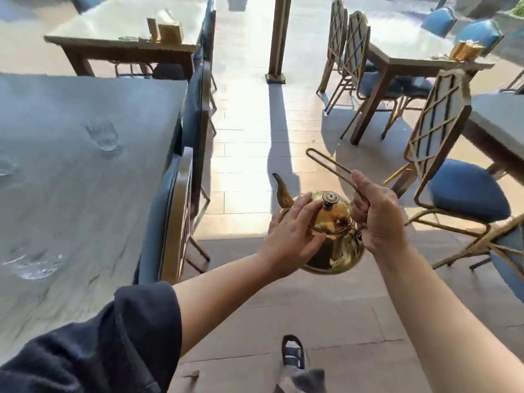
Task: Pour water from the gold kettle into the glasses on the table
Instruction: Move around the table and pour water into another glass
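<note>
One shiny gold metal kettle (334, 245) with a curved spout hangs in the air over the pale tiled floor (249, 154) of the aisle, right of the grey tabletop (71, 208). Two hands are on it. The right hand (377, 214) grips its thin wire handle (329, 163), and the left hand (292, 236) lays straight fingers on the domed lid. Three clear drinking glasses (102, 136), blurred, stand well apart on the tabletop. Gold boxes (170, 32) on two farther tables are too blurred to read. Blue-cushioned chairs (467, 194) with gold lattice backs fill the sunlit room.

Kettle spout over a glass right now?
No, the gold kettle is held above the floor, well right of the table and its glasses.
</note>
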